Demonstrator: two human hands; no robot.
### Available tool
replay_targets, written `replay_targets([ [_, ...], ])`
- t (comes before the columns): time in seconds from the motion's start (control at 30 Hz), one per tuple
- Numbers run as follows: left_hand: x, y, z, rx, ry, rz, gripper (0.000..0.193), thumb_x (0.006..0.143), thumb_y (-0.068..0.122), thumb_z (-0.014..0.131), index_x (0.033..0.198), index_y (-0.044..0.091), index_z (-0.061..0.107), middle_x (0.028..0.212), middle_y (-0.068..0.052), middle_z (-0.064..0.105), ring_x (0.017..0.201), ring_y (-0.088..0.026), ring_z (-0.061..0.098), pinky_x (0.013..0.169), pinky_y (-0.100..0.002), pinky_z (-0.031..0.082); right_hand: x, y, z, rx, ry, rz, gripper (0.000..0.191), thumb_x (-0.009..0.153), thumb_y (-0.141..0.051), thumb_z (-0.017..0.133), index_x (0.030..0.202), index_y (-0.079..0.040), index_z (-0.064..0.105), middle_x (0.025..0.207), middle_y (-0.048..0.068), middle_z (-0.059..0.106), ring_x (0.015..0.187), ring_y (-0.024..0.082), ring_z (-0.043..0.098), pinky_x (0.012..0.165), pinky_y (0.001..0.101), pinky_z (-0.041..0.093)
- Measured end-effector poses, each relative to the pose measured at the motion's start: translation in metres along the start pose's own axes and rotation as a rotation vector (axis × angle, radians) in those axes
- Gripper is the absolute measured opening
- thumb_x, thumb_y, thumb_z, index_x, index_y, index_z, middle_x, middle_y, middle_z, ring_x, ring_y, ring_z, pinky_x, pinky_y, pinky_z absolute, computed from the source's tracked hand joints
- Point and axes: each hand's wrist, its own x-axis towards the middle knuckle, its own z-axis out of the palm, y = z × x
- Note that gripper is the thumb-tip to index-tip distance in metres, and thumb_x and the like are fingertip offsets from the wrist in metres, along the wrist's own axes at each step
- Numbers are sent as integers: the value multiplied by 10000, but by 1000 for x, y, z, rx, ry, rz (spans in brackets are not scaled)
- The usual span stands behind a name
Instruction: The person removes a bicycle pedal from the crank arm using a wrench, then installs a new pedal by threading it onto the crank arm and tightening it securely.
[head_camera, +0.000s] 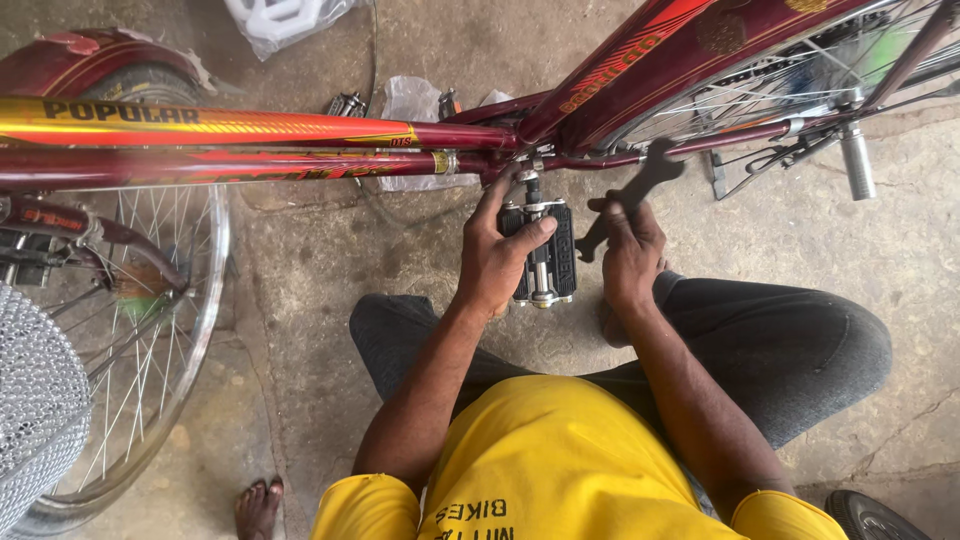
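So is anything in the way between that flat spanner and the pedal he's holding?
Nothing visible. The left hand grips the black pedal directly. The right hand holds the flat spanner just beside it, with only bare concrete floor showing in the gap. The maroon bicycle frame runs above both.

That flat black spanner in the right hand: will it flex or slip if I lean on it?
The spanner looks like flat dark metal, so probably stiff. Its thin, smooth shank could slip in the right hand. It seems light enough for one hand.
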Motion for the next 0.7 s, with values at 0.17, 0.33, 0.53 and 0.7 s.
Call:
replay_targets([
  [0.17, 0, 2, 4, -124, 37, -103, 772, 845, 167, 774, 1533, 29, 453, 1130, -173, 699, 909, -189, 728, 805, -354, 645, 10, -2, -8, 136, 4, 59, 146, 1069, -161, 569, 1147, -59, 638, 1051, 101, 759, 780, 134, 714, 593, 274, 550],
  [0.33, -3, 3, 5, -145, 70, -137, 774, 844, 172, 776, 1539, 37, 465, 1162, -152, 681, 941, -191, 721, 797, -349, 652, 14, -12, -13, 220, 80, 37, 159, 1096, -169, 549, 1170, -44, 613, 984, 133, 757, 763, 167, 733, 585, 277, 572],
  [0.53, -6, 2, 13, -165, -9, -9, 960, 769, 223, 870, 1579, 84, 373, 1248, -139, 641, 1052, -198, 707, 850, -374, 680, 21, -31, -29, 508, 157, 51, 215, 1107, -188, 549, 1238, -18, 565, 909, 126, 710, 792, 231, 717, 652, 311, 569],
  [0.7, -1, -2, 6, -275, -34, -88, 964, 754, 270, 887, 1568, 100, 400, 1187, -123, 668, 1017, -202, 710, 849, -380, 663, 31, -39, -35, 856, 189, 90, 378, 1112, -375, 495, 1261, -32, 548, 873, 77, 632, 876, 250, 656, 758, 349, 540],
])
